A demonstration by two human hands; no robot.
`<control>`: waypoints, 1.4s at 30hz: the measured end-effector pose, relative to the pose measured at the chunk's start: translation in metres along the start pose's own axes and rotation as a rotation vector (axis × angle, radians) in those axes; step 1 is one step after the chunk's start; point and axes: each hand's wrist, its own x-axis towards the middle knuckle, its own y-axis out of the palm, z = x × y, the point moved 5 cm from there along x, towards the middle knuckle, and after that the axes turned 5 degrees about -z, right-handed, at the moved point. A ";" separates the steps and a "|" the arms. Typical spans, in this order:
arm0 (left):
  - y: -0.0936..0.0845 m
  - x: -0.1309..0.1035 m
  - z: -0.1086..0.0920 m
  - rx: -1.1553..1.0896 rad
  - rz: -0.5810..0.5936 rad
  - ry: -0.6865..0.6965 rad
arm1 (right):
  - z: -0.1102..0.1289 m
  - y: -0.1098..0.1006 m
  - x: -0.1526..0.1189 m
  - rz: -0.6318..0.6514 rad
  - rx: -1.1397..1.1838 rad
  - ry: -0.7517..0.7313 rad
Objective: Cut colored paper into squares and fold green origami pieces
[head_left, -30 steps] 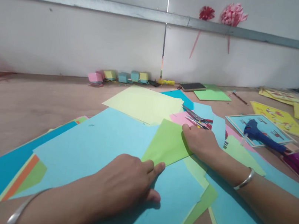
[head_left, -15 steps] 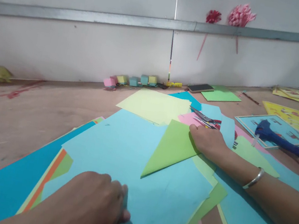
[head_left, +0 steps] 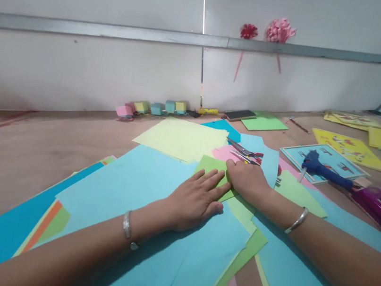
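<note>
A folded green paper (head_left: 205, 164) lies on the large light blue sheet (head_left: 109, 183). My left hand (head_left: 193, 201) rests flat over the green paper, fingers spread, hiding much of it. At the paper's right end my right hand (head_left: 247, 181) is closed, its thumb and curled fingers pinching the edge. The fingertips of both hands nearly meet. Just beyond my right hand lie scissors (head_left: 243, 149) on a pink sheet (head_left: 219, 153). A pale yellow sheet (head_left: 180, 137) is spread behind the green paper.
To the right are a blue glue gun (head_left: 327, 172), a purple power strip (head_left: 379, 209) and blue and yellow decorated cards (head_left: 350, 149). Along the wall stand small paper cubes (head_left: 156, 108), a yellow tube (head_left: 208, 111) and a phone (head_left: 240, 115). Paper flowers (head_left: 280, 31) hang at the rail.
My left hand has moved forward and right from the blue sheet onto the green paper, its fingers opening flat. My right hand stays at the paper's edge. The view has turned slightly right.
</note>
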 end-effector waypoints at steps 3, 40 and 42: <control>-0.005 -0.004 -0.003 0.004 0.055 -0.019 | -0.001 0.001 0.001 -0.036 -0.009 -0.033; -0.001 -0.011 0.001 -0.001 0.008 -0.099 | 0.030 -0.032 -0.043 0.144 -0.169 -0.291; -0.002 -0.012 0.000 -0.010 -0.017 -0.106 | 0.040 -0.030 -0.045 0.080 -0.201 -0.290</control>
